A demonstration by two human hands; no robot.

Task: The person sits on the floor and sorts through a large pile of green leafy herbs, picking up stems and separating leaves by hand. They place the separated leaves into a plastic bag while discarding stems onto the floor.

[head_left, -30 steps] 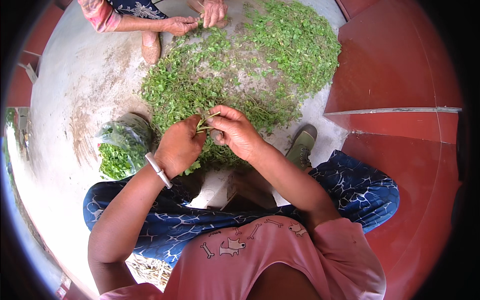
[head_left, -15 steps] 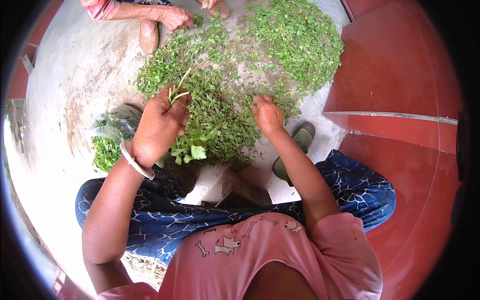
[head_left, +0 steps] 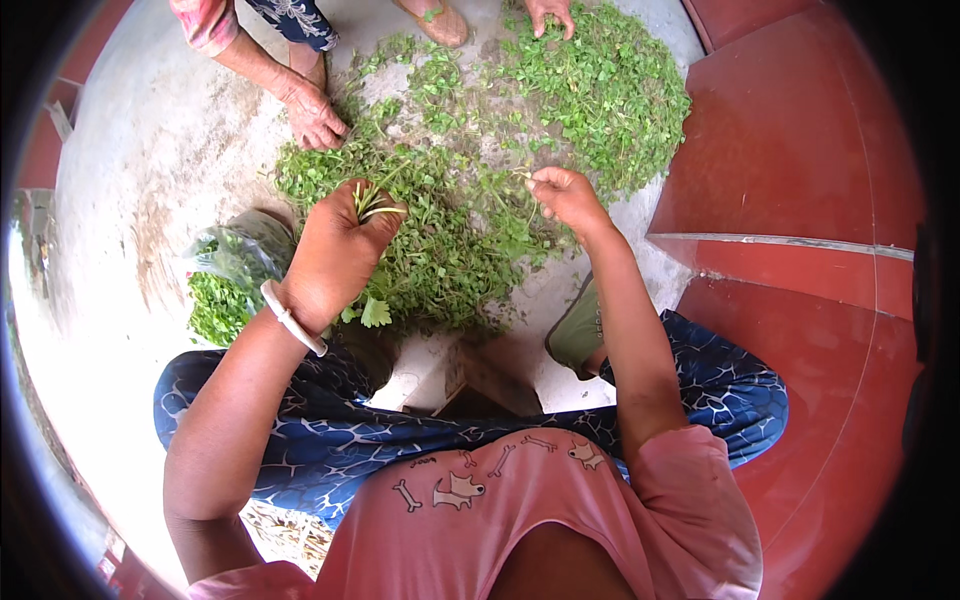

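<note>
My left hand (head_left: 345, 245), with a white bangle on its wrist, is closed round a small bunch of leafy green stems (head_left: 370, 205). The pale stem ends stick up past the thumb, and leaves hang out below the fist. To the right, my right hand (head_left: 572, 203) pinches the pale end of a thin leafy sprig (head_left: 522, 176) between thumb and fingertips. Both hands are above a loose heap of small-leaved greens (head_left: 430, 255) on the concrete floor. Whether the sprig's lower leaves are apart from the heap I cannot tell.
A co-worker's hand (head_left: 315, 115) touches the heap's far left edge; their other hand (head_left: 550, 15) is at a second pile of greens (head_left: 610, 100), far right. A clear plastic bag of greens (head_left: 225, 290) stands by my left foot. Red panels (head_left: 790, 130) border the right side.
My right hand has lifted slightly and moved right, a thin sprig now showing in its pinch. My left hand has shifted slightly right. The co-worker's hands have moved apart, one to each pile.
</note>
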